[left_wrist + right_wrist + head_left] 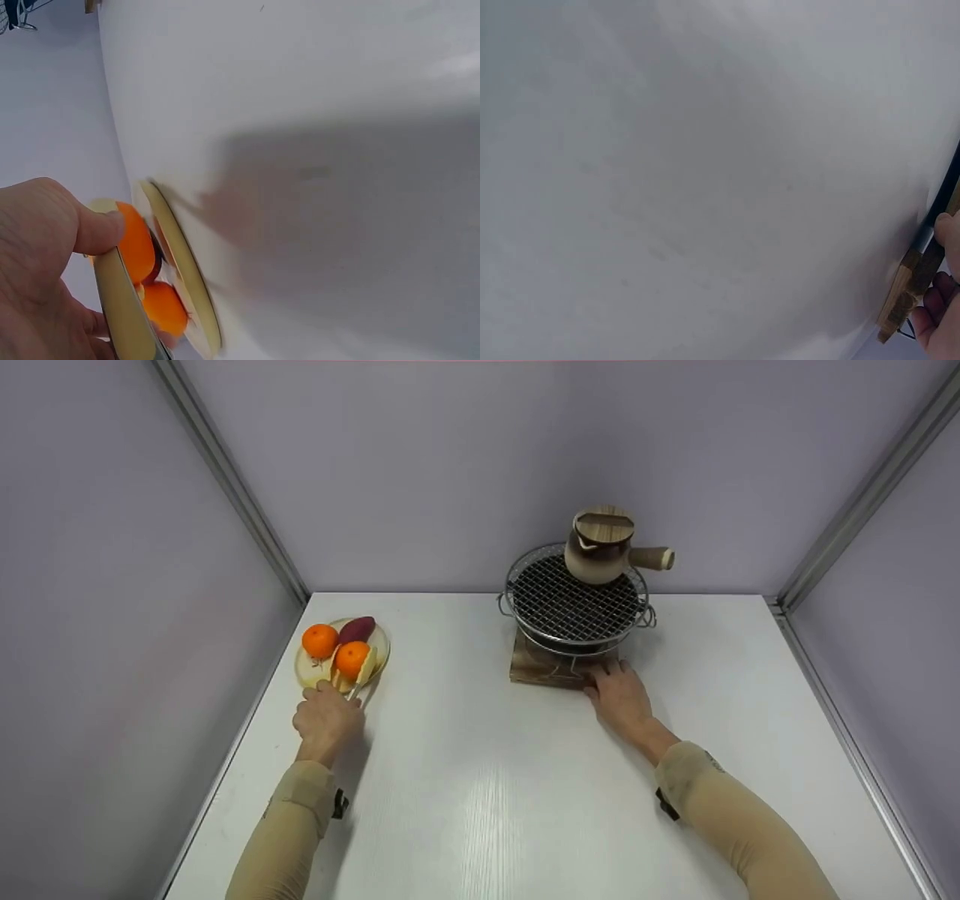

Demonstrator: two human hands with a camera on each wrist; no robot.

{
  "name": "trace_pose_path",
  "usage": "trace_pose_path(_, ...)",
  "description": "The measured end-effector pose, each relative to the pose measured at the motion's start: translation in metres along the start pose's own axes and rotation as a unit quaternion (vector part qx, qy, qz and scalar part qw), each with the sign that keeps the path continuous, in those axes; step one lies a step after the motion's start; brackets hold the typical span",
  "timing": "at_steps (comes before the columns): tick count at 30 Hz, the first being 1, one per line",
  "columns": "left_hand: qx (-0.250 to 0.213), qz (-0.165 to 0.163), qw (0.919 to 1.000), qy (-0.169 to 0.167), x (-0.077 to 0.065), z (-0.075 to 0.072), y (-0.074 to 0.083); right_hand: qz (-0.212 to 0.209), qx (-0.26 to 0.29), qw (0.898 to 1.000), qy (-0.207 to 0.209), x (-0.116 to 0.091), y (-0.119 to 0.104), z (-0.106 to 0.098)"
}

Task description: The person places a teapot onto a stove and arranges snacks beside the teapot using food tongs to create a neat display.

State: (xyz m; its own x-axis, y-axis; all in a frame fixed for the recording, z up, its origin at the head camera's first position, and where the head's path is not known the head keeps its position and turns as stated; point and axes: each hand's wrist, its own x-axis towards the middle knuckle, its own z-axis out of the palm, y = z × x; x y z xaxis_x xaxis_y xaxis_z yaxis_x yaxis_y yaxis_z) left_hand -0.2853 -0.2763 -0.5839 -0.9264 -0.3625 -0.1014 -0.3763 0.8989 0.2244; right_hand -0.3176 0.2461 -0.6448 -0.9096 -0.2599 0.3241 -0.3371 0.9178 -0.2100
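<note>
My left hand (328, 721) holds a pair of tongs (367, 666) with pale yellow arms, which close around an orange (351, 661). In the left wrist view my thumb presses along one tong arm (124, 304). Below is a round pale plate (387, 651) with a second orange (319, 641) and a dark purple oblong item, perhaps a sweet potato (358, 628). My right hand (622, 701) grips the front right corner of a wooden base (536, 666) under a round grill. In the right wrist view, thumb and curled fingers lie about the base's edge (909, 289).
On the grill's dark mesh (555, 604) stands a brown and cream pot (592, 566) with a wooden lid (604, 525); its side handle (651, 558) points right. Wire handles stick out at the grill's sides. Grey panels (420, 472) border the white table (450, 750).
</note>
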Motion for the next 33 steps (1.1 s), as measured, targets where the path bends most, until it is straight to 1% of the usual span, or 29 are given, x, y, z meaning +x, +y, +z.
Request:
trace_pose_path(6, 0.000, 0.006, 1.0000, -0.008, -0.006, -0.004, 0.003, 0.002, 0.000, 1.000, -0.001, 0.000, -0.001, 0.000)
trace_pose_path(14, -0.003, 0.025, 0.9995, -0.017, -0.010, -0.011, 0.011, 0.003, -0.003, 1.000, -0.003, 0.000, -0.002, 0.000)
trace_pose_path(21, -0.005, 0.051, 0.9987, -0.007, -0.015, -0.018, 0.021, 0.000, 0.006, 1.000, 0.007, -0.001, -0.001, 0.002)
trace_pose_path(28, -0.011, 0.078, 0.9966, 0.025, -0.022, -0.024, 0.032, 0.000, 0.001, 1.000, 0.010, -0.002, -0.002, 0.000)
trace_pose_path(30, -0.010, 0.082, 0.9962, 0.026, -0.024, -0.026, 0.034, 0.000, 0.000, 1.000, 0.011, -0.002, -0.003, -0.001)
trace_pose_path(33, -0.009, 0.084, 0.9963, 0.017, -0.025, -0.030, 0.037, -0.001, -0.002, 1.000, 0.011, -0.001, -0.003, -0.001)
